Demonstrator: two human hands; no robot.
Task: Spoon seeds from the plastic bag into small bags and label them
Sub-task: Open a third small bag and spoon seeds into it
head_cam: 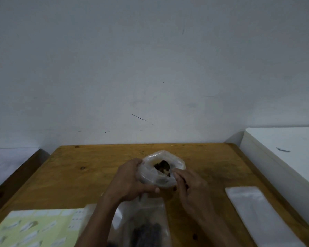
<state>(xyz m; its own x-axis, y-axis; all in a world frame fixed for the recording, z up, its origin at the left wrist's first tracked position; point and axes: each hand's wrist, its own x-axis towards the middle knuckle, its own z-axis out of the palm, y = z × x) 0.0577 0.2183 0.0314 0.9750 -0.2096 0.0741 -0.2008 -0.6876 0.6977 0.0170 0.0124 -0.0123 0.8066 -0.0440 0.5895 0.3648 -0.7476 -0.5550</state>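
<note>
Head view: the plastic bag (159, 168) of dark seeds (162, 167) is held open above the wooden worktop (89, 168). Its left rim is gripped by the left hand (130, 180); the right hand (191, 184) has its fingers (178, 177) pinched at the right rim. Small bags (257, 211) are stacked at the right, a label sheet (34, 227) lies at the near left.

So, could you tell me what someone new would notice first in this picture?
Probably the crumpled plastic bag at the middle of the wooden table, open on dark seeds, gripped by the left hand while the right hand pinches its near rim. Next, the yellow label sheet at bottom left and the clear small bags at right.
</note>
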